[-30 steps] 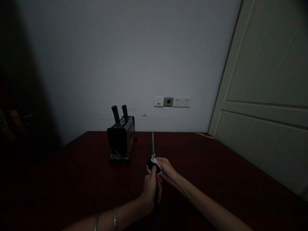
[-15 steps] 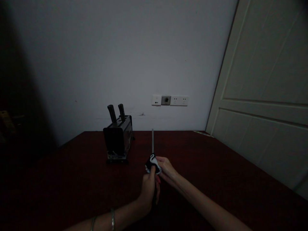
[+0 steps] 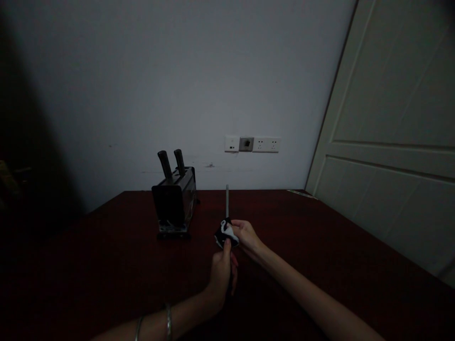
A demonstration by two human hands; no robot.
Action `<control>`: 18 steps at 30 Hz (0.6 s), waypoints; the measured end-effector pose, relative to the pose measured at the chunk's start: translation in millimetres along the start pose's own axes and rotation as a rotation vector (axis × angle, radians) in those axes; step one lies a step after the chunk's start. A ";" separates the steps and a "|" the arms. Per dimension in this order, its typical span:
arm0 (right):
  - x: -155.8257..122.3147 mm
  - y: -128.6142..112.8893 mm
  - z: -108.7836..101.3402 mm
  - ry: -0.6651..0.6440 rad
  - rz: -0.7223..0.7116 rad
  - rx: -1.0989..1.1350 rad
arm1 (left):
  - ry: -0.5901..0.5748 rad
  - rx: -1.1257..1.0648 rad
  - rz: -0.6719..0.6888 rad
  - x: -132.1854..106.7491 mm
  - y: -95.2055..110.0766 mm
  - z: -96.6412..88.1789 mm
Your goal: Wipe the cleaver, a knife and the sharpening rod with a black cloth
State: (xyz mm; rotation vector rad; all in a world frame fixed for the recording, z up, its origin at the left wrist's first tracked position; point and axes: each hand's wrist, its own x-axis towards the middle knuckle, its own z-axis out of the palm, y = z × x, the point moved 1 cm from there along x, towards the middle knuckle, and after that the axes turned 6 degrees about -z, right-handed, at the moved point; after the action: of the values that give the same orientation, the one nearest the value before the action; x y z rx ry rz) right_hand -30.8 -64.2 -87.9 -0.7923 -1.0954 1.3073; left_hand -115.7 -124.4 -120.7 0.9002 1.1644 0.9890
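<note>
Fingers of left hand [image 3: 221, 276] closed round sharpening rod [image 3: 227, 201]; right hand [image 3: 246, 237] fingers pinch cloth [image 3: 225, 232] against it, with knife block [image 3: 174, 204] far left on surface [image 3: 320, 251].

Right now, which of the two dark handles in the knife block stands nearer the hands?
The right-hand handle, on the side toward the rod and cloth; the other handle stands farther left in the knife block.
</note>
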 end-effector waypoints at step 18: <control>56.5 -17.7 -8.2 0.019 0.016 -0.214 | -0.017 -0.014 -0.026 2.3 -1.2 -0.9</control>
State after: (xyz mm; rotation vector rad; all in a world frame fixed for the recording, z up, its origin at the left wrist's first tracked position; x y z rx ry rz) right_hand -21.2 -10.0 -64.4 -0.9713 -1.2294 1.2062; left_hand -116.2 -122.5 -122.6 0.8784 1.1514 0.9657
